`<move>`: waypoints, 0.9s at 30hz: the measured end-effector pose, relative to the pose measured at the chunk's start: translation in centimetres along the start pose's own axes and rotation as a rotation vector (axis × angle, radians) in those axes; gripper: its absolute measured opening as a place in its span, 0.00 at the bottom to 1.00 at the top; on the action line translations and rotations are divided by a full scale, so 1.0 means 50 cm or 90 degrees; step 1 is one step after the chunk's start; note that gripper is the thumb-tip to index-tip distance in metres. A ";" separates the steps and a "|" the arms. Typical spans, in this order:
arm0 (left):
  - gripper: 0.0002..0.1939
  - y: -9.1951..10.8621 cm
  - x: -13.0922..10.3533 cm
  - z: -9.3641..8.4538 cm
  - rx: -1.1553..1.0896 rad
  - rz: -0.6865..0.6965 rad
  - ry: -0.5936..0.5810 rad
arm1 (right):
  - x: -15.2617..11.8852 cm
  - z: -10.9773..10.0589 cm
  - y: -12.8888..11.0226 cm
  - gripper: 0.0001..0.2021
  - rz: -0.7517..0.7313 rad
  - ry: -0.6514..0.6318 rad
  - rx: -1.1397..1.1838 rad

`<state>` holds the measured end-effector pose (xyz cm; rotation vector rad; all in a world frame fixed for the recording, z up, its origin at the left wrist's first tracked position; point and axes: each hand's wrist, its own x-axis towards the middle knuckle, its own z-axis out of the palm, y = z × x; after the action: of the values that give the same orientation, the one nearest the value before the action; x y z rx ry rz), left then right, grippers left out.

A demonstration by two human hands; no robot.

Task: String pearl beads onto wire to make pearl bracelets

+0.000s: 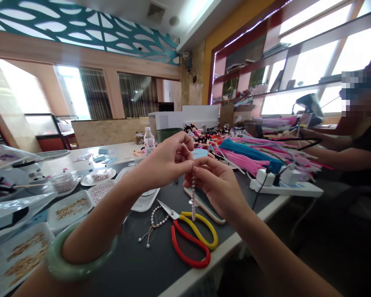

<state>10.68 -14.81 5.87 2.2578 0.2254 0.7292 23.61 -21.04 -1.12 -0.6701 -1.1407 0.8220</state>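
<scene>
My left hand (170,159) and my right hand (218,181) meet above the table, fingertips pinched together at the top of a bead strand (193,200). The strand of small pinkish beads hangs straight down from the pinch. Its upper end is hidden between my fingers. Below it lie scissors (190,237) with one red and one yellow handle, blades pointing away to the left. Beside the blades rests a bracelet of white pearl beads (154,225) with two dangling ends. A phone-like flat object (208,206) lies behind the strand, partly covered by my right hand.
White trays hold gold-coloured pieces (71,208) and pale beads (102,192) at the left. A plastic bottle (149,140) stands at the back. Pink and blue fuzzy stems (250,154) are heaped at right, near a power strip (286,187). Another person's arm (334,156) is at far right.
</scene>
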 end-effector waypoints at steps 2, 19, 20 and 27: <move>0.09 -0.003 0.000 -0.002 -0.031 0.000 -0.001 | 0.000 0.001 -0.001 0.04 0.004 -0.001 -0.004; 0.08 -0.033 0.018 -0.017 -0.087 -0.011 0.010 | 0.011 -0.006 0.030 0.05 0.042 0.028 0.027; 0.08 -0.034 0.019 -0.017 -0.088 -0.011 0.008 | 0.011 -0.003 0.031 0.04 0.038 0.040 0.036; 0.08 -0.042 0.019 -0.009 -0.093 -0.011 -0.001 | 0.008 0.004 0.028 0.02 0.025 0.084 0.048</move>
<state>11.31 -12.73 5.07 2.1157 0.1845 0.7127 23.20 -19.94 -1.97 -0.6765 -0.9762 0.8376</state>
